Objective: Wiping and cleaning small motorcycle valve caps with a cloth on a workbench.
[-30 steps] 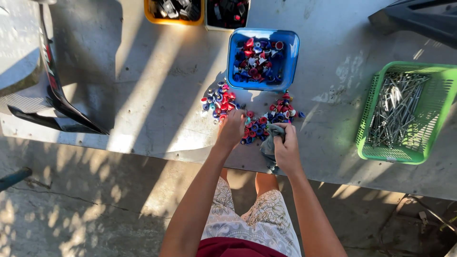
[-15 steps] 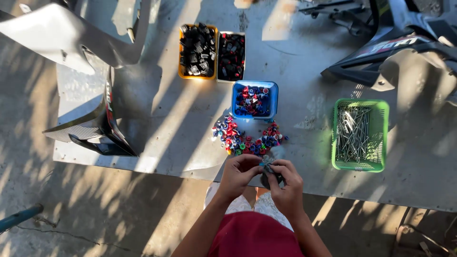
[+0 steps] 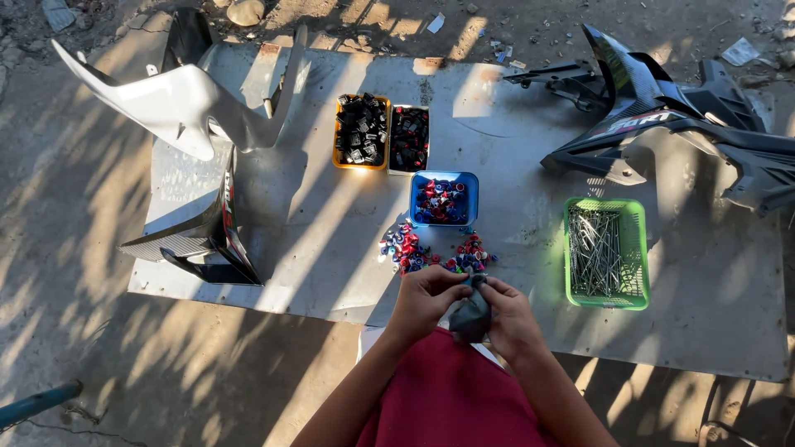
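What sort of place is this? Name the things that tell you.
Probably an outdoor motorbike repair spot: a metal sheet on bare ground, black body panels, a green basket of metal rods and sorted small parts.

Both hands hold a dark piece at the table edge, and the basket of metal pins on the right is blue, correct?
Not quite. The head view shows the basket of pins is green; blue is the tub of caps. Both hands, left and right, do hold the dark piece.

Outdoor repair yard: motorcycle fairings (image 3: 662, 108), metal sheet (image 3: 331, 248) on dirt.
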